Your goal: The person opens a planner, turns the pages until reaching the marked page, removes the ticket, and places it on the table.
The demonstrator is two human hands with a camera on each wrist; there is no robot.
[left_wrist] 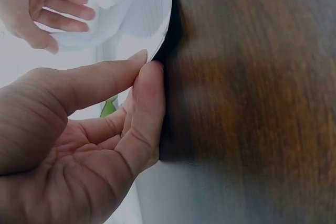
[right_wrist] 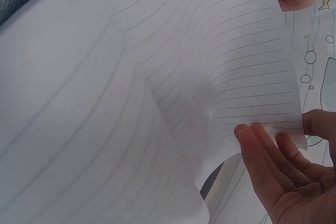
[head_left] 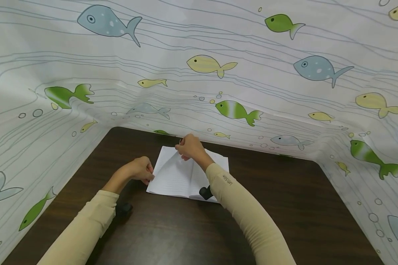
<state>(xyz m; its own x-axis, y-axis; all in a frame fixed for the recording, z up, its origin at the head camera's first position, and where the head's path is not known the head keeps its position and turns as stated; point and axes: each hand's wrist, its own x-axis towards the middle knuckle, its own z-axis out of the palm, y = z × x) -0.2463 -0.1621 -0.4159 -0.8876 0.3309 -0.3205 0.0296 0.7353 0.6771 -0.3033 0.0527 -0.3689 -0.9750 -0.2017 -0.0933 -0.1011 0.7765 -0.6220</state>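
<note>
An open lined notebook (head_left: 174, 182) lies on the dark table, its spine running roughly away from me. At the notebook's left edge my left hand (head_left: 140, 170) pinches the paper between thumb and index finger; the left wrist view shows this edge (left_wrist: 164, 30) close up. Over the far side, my right hand (head_left: 190, 147) holds a page by its far corner, thumb on one face and fingers on the other. That lined page (right_wrist: 247, 72) bows up off the sheets below in the right wrist view. How many sheets the left hand pinches is hidden.
Brown wood-grain table (head_left: 285, 206) surrounds the notebook. White sheeting (head_left: 172, 44) printed with fish rises behind and on both sides. A small black device (head_left: 205, 192) at the right wrist hangs over the notebook's near right part.
</note>
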